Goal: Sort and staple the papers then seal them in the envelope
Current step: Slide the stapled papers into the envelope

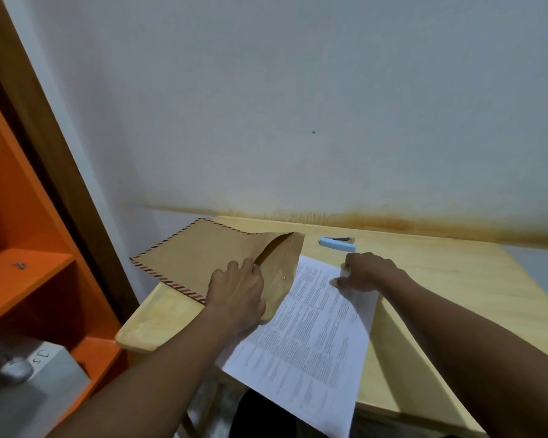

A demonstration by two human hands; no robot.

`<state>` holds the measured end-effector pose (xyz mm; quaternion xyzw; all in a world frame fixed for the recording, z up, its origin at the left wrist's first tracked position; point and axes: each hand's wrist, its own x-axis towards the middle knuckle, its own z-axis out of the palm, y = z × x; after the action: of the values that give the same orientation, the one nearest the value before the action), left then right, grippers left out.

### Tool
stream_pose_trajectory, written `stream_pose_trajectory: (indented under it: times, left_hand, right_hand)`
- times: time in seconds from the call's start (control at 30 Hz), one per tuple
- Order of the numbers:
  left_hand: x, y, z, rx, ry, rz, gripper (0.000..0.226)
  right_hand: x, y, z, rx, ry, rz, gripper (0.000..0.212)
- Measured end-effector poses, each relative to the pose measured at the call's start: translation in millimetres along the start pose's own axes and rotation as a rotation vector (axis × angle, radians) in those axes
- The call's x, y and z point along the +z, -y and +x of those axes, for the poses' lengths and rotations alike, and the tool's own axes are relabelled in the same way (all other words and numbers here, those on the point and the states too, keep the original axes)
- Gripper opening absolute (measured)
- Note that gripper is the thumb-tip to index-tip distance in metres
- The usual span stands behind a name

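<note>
A brown envelope point(200, 251) with a red-and-black striped border lies on the left part of the wooden table point(440, 279), overhanging its left edge. Its mouth faces right and gapes open. My left hand point(238, 292) grips the upper layer of the mouth, fingers curled over its edge. White printed papers point(310, 333) lie on the table with their top edge at the envelope's mouth and their lower part hanging past the table's front edge. My right hand point(366, 271) holds the papers' top right corner, fingers curled on it. A light blue stapler point(337, 244) lies behind the papers.
A white wall rises just behind the table. An orange shelf unit point(23, 248) stands at the left, with a grey box point(35, 384) on a lower level. The table's right half point(472, 295) is bare wood.
</note>
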<state>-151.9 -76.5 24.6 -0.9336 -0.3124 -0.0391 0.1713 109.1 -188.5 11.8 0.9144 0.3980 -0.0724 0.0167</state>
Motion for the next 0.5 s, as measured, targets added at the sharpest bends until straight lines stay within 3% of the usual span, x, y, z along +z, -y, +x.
stream_pose_trajectory:
  times: [0.3, 0.5]
  left_hand:
    - [2.3, -1.5, 6.5, 0.0, 0.015, -0.009, 0.053]
    - [4.9, 8.6, 6.4, -0.003, 0.0, -0.006, 0.059]
  right_hand:
    - [-3.9, -2.3, -1.3, 0.053, 0.105, 0.176, 0.05]
    - [-6.6, -4.2, -3.5, 0.116, 0.198, 0.282, 0.061]
